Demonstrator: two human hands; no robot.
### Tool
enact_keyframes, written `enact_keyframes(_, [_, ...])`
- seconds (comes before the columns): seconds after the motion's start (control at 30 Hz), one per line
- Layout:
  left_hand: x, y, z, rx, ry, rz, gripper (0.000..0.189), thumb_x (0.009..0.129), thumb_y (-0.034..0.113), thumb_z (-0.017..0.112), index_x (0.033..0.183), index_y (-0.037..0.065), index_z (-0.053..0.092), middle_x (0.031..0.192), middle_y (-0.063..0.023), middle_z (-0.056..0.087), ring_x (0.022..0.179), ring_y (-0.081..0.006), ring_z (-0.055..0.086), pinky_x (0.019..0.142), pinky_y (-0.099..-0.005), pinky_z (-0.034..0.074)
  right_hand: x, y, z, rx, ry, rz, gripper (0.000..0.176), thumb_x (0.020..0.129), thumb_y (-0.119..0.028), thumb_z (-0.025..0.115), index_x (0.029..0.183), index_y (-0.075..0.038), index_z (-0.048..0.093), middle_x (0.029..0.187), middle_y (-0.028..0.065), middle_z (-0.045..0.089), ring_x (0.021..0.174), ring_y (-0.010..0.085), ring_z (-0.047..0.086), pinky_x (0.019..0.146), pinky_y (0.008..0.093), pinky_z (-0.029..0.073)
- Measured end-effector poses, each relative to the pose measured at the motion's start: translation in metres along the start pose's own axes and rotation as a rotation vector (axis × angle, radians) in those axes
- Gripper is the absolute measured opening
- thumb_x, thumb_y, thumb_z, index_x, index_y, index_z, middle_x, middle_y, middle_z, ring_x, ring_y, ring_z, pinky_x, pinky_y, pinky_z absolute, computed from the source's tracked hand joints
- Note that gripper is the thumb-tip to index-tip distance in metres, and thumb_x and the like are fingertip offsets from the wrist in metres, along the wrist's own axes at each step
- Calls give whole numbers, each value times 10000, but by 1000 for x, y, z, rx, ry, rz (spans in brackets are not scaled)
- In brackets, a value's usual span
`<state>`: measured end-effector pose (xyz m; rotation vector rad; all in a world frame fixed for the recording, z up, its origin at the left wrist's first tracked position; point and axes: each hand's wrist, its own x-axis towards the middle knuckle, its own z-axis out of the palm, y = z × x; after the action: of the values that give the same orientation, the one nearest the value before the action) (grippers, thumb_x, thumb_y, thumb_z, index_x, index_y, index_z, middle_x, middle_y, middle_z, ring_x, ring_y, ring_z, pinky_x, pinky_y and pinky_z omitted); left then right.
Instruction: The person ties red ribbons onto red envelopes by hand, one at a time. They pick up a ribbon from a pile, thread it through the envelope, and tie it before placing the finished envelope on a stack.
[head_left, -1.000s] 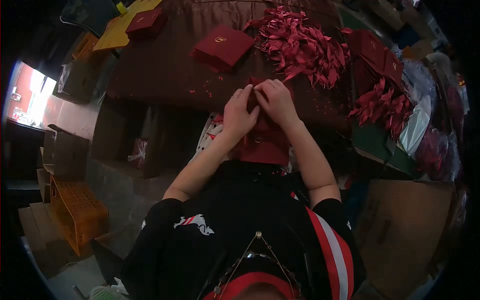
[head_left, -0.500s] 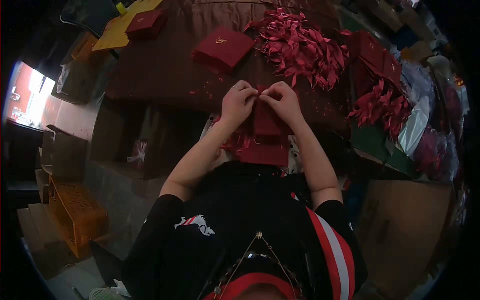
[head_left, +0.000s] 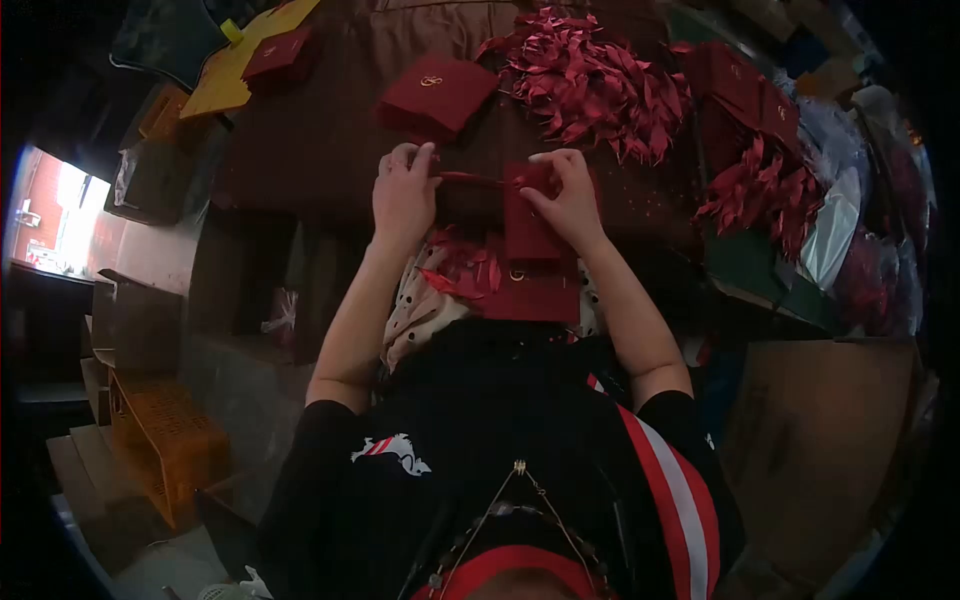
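A dark red flat pouch [head_left: 531, 228] lies at the table's front edge. My right hand [head_left: 570, 198] pinches it near its upper end, thumb and forefinger closed. From that spot a thin red ribbon [head_left: 470, 178] runs taut leftward to my left hand [head_left: 405, 200], whose fingers are closed on its other end. Another red piece with a gold mark [head_left: 530, 292] rests below, on my lap. Beside it are loose red ribbons [head_left: 468, 268]. Whether the ribbon passes through the pouch is hidden by my right fingers.
Ahead sits a stack of red pouches [head_left: 438, 98] with a gold emblem. A heap of red ribbons [head_left: 590, 90] lies to its right. More pouches [head_left: 738, 95] and hanging ribbons [head_left: 765, 195] are far right. An orange crate [head_left: 165, 440] stands on the left floor.
My hands were together at the pouch's top. My left hand has moved away to the left, drawing the ribbon out straight, while my right hand stays at the pouch.
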<state>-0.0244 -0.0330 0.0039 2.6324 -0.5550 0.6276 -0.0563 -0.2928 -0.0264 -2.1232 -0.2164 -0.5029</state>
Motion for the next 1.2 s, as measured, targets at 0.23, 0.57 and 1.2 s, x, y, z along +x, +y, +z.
enact_keyframes(0.23, [-27,72,36,-163,-165,376,474,905,327,729,1299,80,639,1400,-128,575,1337,-350,484,1062,-477,443,9,6,-26,186,333,-36,207,932,-146,747,1091,-46,659,1020,42,579,827,137,591,743,298,497])
enact_keyframes(0.57, [-22,70,38,-165,-227,356,459,906,373,725,1269,99,658,1383,-105,595,1341,-338,486,1082,-485,431,51,21,-80,-515,134,486,470,904,-475,739,1063,-46,632,896,108,692,865,301,693,752,432,547])
enact_keyframes(1.2, [-24,63,28,-249,2,-125,489,830,358,818,1192,70,661,1126,-140,595,1058,-335,578,938,-438,503,15,-26,-28,-159,-11,-244,191,933,-164,694,1108,-110,750,945,65,652,900,282,608,777,395,511])
